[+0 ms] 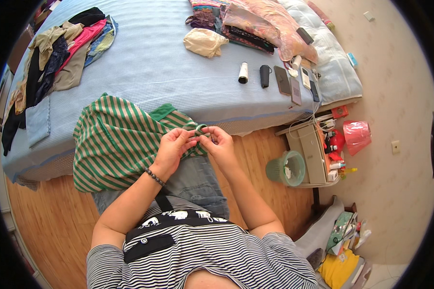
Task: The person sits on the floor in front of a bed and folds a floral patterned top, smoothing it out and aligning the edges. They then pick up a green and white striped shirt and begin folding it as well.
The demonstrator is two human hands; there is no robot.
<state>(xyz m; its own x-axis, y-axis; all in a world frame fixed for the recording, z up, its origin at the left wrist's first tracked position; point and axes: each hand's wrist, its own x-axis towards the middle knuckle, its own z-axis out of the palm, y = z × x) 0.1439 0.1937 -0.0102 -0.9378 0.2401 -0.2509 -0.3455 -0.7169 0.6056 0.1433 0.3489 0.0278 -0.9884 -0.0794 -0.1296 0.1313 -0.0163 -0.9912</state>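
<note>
A green-and-tan striped shirt (108,139) with solid green trim lies over my lap and against the edge of the bed. Its narrow green-edged end is bunched up between my two hands. My left hand (175,147), with a dark bead bracelet at the wrist, pinches this end between thumb and fingers. From the other side my right hand (218,146) grips the same end, fingertips close to those of the left. A small loop of the cloth stands up at the fingertips. Exactly what the fingertips press on is too small to make out.
The bed (144,53) bears a heap of clothes (58,58) at left, folded fabrics (250,29), a cream cloth (205,42), a white tube (243,72), a black pouch (264,76) and phones. A green wastebasket (273,169) stands by a cluttered bedside cabinet (308,154) at right.
</note>
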